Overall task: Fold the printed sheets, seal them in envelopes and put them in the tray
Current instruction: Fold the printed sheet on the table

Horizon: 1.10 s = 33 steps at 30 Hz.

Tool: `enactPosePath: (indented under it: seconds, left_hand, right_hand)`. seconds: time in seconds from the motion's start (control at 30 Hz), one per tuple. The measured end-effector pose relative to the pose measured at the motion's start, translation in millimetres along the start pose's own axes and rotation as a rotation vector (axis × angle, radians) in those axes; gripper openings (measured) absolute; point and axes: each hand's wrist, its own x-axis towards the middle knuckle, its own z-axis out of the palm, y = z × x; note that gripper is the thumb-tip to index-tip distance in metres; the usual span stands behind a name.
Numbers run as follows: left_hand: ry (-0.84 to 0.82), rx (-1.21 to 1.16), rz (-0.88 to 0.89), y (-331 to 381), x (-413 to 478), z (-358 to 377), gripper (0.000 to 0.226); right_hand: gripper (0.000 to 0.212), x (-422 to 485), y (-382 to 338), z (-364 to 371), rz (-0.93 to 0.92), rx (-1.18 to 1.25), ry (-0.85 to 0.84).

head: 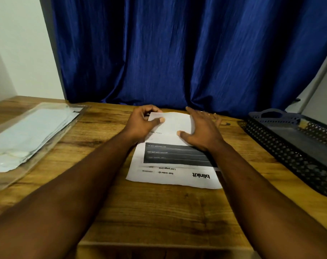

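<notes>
A printed sheet (174, 165) with a black block and upside-down print lies on the wooden table (149, 212) in front of me. Its far end is bent up and toward me. My left hand (143, 123) pinches the sheet's far left corner between thumb and curled fingers. My right hand (201, 128) lies on the sheet's far right part with fingers spread and the thumb pressing on the paper. A dark perforated tray (271, 139) stands at the right. A clear packet of white envelopes (30, 135) lies at the left.
A blue curtain (177, 53) hangs right behind the table's far edge. A white wall stands at the left, and a pale panel leans at the far right behind the tray. Bare wood lies between the sheet and the table's near edge.
</notes>
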Motion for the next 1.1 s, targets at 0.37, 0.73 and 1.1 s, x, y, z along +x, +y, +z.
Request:
enactPosePath:
  seconds: [0.37,0.73,1.1]
  left_hand:
    - [-0.132,0.496,0.167,-9,-3,-7,0.019]
    - [-0.269,0.727,0.171,-19,-4,4,0.024]
    - [-0.233,0.678,0.082,-21,-3,6,0.009]
  right_hand:
    - [0.03,5,3,6,-0.068,-0.145,0.063]
    - [0.047,0,-12,12,0.149,-0.102,-0.213]
    - [0.055,14,-43,32,-0.019,-0.027,-0.451]
